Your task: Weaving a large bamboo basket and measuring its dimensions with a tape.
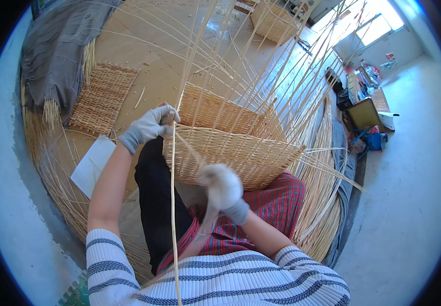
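A partly woven wicker basket (220, 153) rests tilted against my lap, with long upright stakes (241, 56) fanning from its rim. At its near left corner my left hand (151, 124), in a grey-white glove, is closed on the rim, with a bare fingertip showing. A long pale cane (173, 214) hangs from that corner down past my chest. My right hand (221, 187), gloved too and blurred by motion, is a fist in front of the basket wall. A blurred cane strand (190, 148) runs from the corner to this fist.
Bundles of loose canes (322, 204) lie on the right. A woven mat (105, 97), white paper (93, 166) and a cloth-covered cane pile (67, 56) are on the left. Another basket (274, 23) stands farther back. Household items (366, 109) sit by the right wall.
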### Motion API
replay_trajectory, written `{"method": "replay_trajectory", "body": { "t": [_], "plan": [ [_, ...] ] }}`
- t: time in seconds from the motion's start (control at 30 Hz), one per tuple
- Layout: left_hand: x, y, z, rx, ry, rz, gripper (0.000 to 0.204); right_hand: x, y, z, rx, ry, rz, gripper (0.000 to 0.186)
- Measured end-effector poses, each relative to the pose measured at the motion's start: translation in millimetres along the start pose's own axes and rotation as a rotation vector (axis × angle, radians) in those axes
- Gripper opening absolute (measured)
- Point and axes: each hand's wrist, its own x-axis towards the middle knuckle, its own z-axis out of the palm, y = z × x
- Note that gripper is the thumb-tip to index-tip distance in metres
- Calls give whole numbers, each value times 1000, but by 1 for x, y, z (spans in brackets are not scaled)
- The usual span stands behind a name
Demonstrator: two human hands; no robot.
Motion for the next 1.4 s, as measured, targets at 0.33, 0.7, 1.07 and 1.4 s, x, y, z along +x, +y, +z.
{"method": "replay_trajectory", "body": {
  "t": [0.33, 0.7, 1.07, 1.4],
  "plan": [
    [13, -20, 75, -175, 804, 178, 17, 139, 35, -21, 150, 281, -62, 36],
    [16, -18, 80, -261, 784, 102, 22, 156, 63, -34, 314, -101, 47, 61],
    [5, -26, 80, -456, 801, -32, 20, 143, 41, -25, 405, 279, 2, 52],
    [-11, 39, 156, 407, 974, 219, 47, 43, 112, -91, 849, 269, 504, 28]
  ]
}}
